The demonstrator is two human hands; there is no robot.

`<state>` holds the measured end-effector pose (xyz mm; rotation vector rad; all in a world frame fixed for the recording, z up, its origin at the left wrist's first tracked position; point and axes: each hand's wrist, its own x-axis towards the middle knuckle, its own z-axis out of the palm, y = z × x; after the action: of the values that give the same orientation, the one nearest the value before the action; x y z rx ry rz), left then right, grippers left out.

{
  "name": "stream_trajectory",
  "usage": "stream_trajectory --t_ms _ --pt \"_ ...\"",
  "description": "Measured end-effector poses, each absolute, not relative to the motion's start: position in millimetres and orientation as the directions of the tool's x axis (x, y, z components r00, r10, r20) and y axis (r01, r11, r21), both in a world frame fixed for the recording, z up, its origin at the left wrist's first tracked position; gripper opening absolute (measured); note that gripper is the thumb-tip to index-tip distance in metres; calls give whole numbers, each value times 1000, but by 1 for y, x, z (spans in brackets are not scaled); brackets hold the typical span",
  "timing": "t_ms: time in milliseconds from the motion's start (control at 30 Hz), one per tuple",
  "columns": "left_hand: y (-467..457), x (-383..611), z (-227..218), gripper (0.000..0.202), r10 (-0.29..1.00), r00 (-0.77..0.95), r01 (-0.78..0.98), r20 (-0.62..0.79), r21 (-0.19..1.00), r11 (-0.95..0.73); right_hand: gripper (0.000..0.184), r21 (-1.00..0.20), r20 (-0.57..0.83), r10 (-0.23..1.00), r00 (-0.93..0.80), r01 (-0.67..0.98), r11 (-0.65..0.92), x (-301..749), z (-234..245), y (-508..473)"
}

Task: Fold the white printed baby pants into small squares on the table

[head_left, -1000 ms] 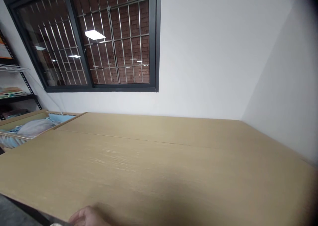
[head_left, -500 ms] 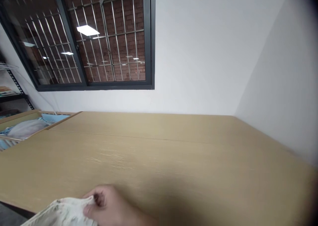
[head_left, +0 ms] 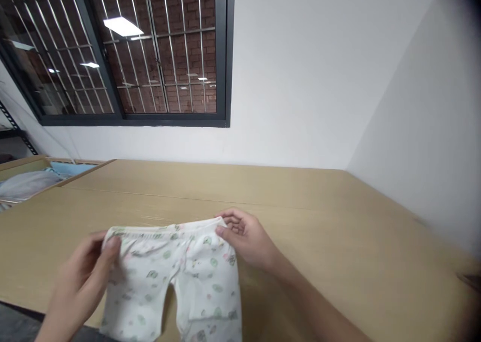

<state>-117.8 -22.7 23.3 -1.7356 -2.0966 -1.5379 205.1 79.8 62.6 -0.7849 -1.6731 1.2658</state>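
A storeroom-like workroom: bare wooden table (head_left: 300, 207), barred window (head_left: 124, 51), metal shelving (head_left: 11, 129).

Taking the baby trousers (head_left: 176, 282) as reference: they cover the near middle of the desk (head_left: 319, 222), with my left grip (head_left: 86, 277) and right grip (head_left: 246, 237) at either end of the waistband. Beyond the trousers the desk surface runs bare to the wall (head_left: 300, 81). Right of them it lies open up to the side wall. Far left of them, a wooden tray (head_left: 22, 164) of folded cloth blocks passage.
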Motion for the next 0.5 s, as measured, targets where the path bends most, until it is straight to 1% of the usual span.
stream_trajectory --t_ms 67,133,233,300,367,433,500 --pt "9 -105 32 44 817 -301 683 491 709 -174 35 -946 290 890 -352 36 323 224 64 94" --pt "39 -92 35 43 897 -178 641 404 739 -206 35 -934 302 909 -288 102 343 240 60 111" --pt "81 -78 28 40 957 29 642 288 728 -239 36 -915 301 931 -205 214 343 259 44 137" --pt "106 -73 14 40 966 115 671 230 700 -246 34 -904 277 944 -179 285 319 267 25 156" --pt "130 -68 -2 39 972 138 697 190 679 -232 27 -890 242 955 -169 352 288 273 3 174" --pt "152 -63 -21 36 978 119 714 173 670 -205 20 -863 211 966 -149 436 255 276 -19 192" --pt "171 -58 -38 30 982 87 727 165 664 -176 18 -825 193 974 -115 518 225 277 -38 208"
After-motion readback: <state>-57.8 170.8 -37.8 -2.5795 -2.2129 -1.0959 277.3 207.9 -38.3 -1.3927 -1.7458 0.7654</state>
